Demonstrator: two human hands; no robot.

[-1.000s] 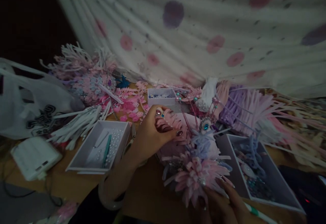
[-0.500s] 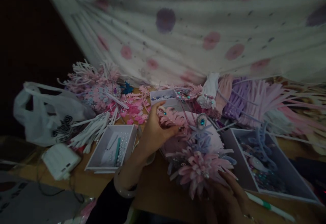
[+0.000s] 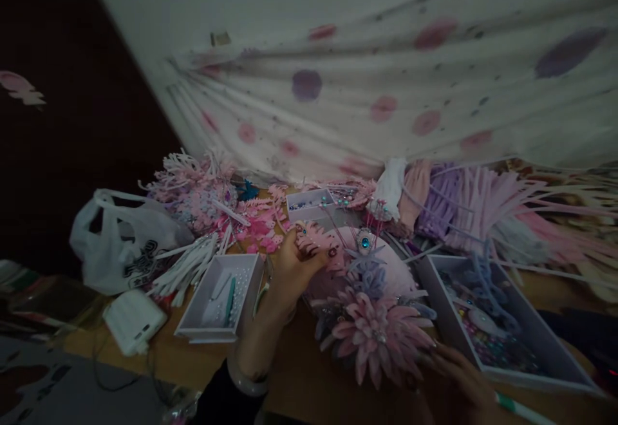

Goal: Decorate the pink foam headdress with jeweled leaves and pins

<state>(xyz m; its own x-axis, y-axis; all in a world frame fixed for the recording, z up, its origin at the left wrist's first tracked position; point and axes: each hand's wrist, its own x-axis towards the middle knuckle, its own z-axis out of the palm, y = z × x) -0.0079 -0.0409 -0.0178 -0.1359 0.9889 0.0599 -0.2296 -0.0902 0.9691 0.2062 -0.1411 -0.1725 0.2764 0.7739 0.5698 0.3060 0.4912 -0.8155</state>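
A headpiece of fuzzy chenille stems (image 3: pixel 313 290) is in front of me, with a pale pink rounded back. On it are a large pink flower (image 3: pixel 379 338), blue-grey petals (image 3: pixel 367 277) and a round blue gem (image 3: pixel 365 243) in a silvery setting. At its upper left, my left hand (image 3: pixel 292 277) closes thumb and fingers on a pink feather-shaped piece (image 3: pixel 316 241) with a small teal stone. My right hand (image 3: pixel 456 377), dim at the lower right, has its fingertips closed at the flower's right petals; part of its grip is hidden in shadow.
A white box (image 3: pixel 215 331) with pearl beads and a teal tool stands left. A larger box (image 3: pixel 541 373) of beads is right. Bundled chenille stems (image 3: pixel 444 199) lie behind. A plastic bag (image 3: pixel 111 245), a white power bank (image 3: pixel 132 319) and a green-banded white stick (image 3: pixel 524 407) are around.
The camera view has tilted up and shifted. My right hand has moved slightly right along the flower's edge, and the flower faces me more fully. My left hand keeps its hold.
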